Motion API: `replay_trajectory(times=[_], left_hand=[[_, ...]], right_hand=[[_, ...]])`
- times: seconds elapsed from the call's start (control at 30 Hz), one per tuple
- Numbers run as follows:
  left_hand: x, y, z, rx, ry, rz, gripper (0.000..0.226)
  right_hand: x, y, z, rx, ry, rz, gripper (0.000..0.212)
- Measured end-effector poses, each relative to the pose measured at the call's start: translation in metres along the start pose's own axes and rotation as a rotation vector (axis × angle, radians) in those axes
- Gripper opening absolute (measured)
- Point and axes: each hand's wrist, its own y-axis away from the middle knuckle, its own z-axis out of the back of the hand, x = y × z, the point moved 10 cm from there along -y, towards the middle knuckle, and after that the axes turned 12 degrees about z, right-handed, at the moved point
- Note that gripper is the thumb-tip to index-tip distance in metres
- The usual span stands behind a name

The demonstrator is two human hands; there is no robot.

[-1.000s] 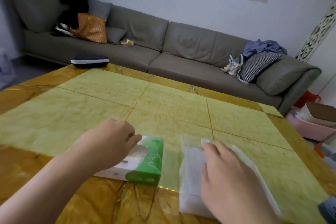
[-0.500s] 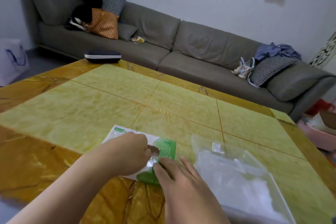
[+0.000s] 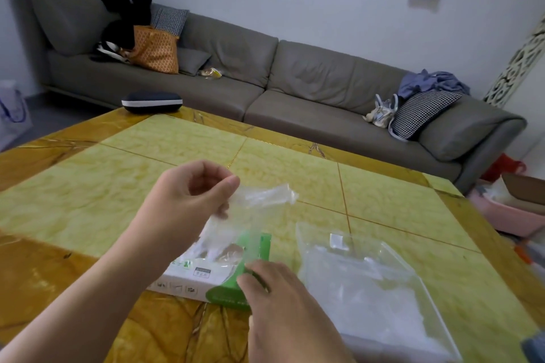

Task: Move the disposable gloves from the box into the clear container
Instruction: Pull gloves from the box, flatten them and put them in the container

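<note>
Left hand [image 3: 188, 197]: I am seeing it raised above the box, its fingers [image 3: 227, 186] pinching a clear glove [image 3: 262, 196] that is trailing down from them.
Right hand [image 3: 283, 303]: its fingertips [image 3: 246, 275] are pressing on the green end of the box [image 3: 206, 280].
Clear container [image 3: 368, 283]: lying on the table [image 3: 88, 191], just right of the right fingers, white gloves showing inside.

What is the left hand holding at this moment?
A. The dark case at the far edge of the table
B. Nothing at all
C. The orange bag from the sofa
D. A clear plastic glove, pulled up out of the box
D: the left hand pinches a clear glove that stretches up from the opening of the green and white box, above the table.
</note>
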Motion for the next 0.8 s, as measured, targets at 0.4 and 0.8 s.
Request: replay_trajectory(times=[0.4,0.8], left_hand=[[0.009,0.033,-0.081,0.426,-0.061,0.140,0.032],[0.014,0.029,-0.078,0.304,0.099,0.237,0.030]], right_hand=[[-0.064,0.056,0.108,-0.711,-0.413,-0.195,0.027],[-0.120,0.083,0.083,-0.781,-0.969,-0.456,0.045]])
